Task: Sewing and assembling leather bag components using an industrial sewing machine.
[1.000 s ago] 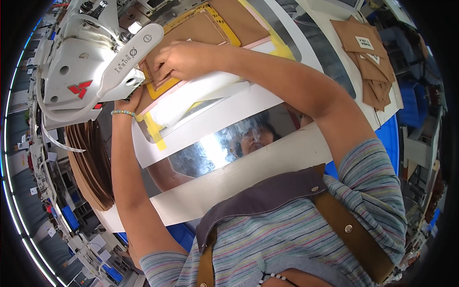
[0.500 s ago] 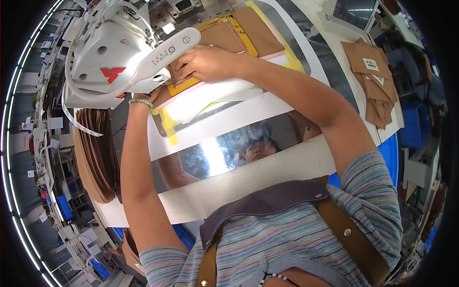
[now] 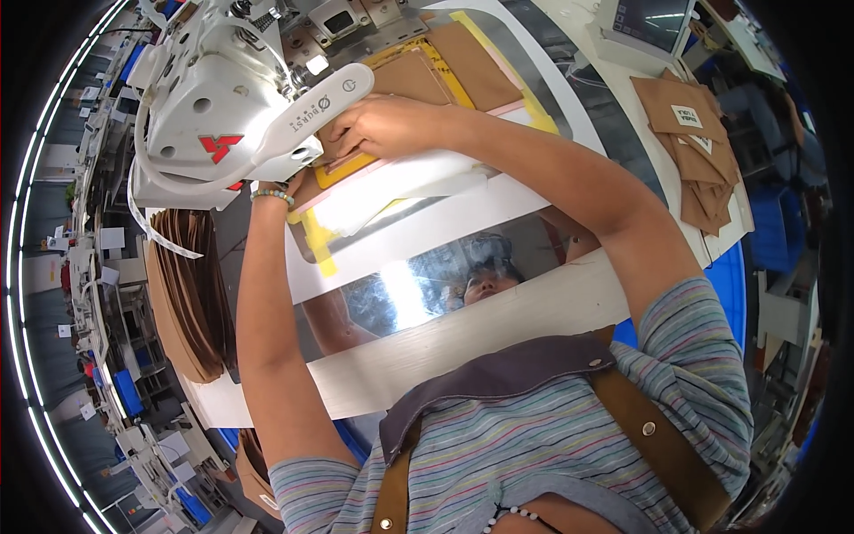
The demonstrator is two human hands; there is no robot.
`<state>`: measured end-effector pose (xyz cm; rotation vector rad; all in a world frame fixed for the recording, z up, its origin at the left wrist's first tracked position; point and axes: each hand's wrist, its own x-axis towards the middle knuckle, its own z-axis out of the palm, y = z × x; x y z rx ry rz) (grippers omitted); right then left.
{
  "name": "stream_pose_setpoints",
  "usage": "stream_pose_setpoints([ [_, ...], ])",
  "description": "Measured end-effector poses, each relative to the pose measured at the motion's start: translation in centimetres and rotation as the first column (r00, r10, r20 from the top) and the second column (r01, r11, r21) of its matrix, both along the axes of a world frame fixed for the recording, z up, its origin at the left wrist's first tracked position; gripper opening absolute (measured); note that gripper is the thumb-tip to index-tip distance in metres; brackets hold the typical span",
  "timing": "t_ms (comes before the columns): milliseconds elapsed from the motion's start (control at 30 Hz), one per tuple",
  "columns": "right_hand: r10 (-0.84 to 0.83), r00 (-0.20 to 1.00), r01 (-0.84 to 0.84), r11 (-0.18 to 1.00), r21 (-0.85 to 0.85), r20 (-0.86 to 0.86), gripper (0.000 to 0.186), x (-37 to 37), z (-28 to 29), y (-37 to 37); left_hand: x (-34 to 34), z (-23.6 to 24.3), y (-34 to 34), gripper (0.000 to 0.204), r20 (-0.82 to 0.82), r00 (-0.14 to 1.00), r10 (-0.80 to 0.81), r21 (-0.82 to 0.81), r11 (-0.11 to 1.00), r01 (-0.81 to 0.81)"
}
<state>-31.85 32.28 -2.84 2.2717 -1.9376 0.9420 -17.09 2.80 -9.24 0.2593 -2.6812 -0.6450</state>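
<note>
Behind the hands lies a workroom with rows of machines, and under them a pale table point(image 3: 463, 307) with a shiny metal plate point(image 3: 405, 283) set in its near part. The brown panel point(image 3: 409, 78) lies flat inside a thin yellow frame point(image 3: 452, 80), ahead of the right hand point(image 3: 387, 127) and reaching under its fingers. That hand is palm down, fingers bent over the panel's near left part; whether they pinch or only press cannot be told. The left hand point(image 3: 292, 186) is mostly hidden beneath the machine head point(image 3: 200, 111), so its grip cannot be told either. The panel looks light, thin and bendable, likely to crease or slide if pushed from one point; the frame seems stiffer. Flat fingers near the edges, or a hold on the frame's outer side, would probably suit best. The machine head and its white lamp point(image 3: 316, 116) crowd the space over and left of the right hand's fingertips, blocking reach and sight. A second brown panel point(image 3: 476, 67) lies beyond the right forearm, a stack of brown pieces point(image 3: 187, 298) stands left of the left forearm, and tagged brown pieces point(image 3: 689, 160) lie far right of the right hand.
</note>
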Motion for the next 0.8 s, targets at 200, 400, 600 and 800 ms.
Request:
stream_pose_setpoints([
  [200,-0.26,0.958,0.27,0.96,0.074,-0.119,0.035,-1.7,-0.4,-0.5,-0.7,0.5,1.9,0.039,0.23,0.972,0.041,-0.349,0.936,0.043],
  [400,-0.185,0.978,0.205,0.941,0.27,-0.098,0.037,-0.4,2.0,0.1,2.9,0.7,2.8,0.04,0.119,0.992,0.033,0.079,0.996,-0.043],
  [600,-0.088,0.991,0.106,0.972,0.212,-0.096,0.039,-0.3,1.1,0.6,5.1,4.2,6.9,0.031,0.051,0.997,0.051,0.108,0.993,-0.056],
  [800,-0.005,0.999,0.013,0.976,0.215,-0.038,0.036,0.7,2.0,1.9,8.9,6.0,9.2,0.031,0.042,0.998,-0.043,-0.048,0.998,0.045],
])
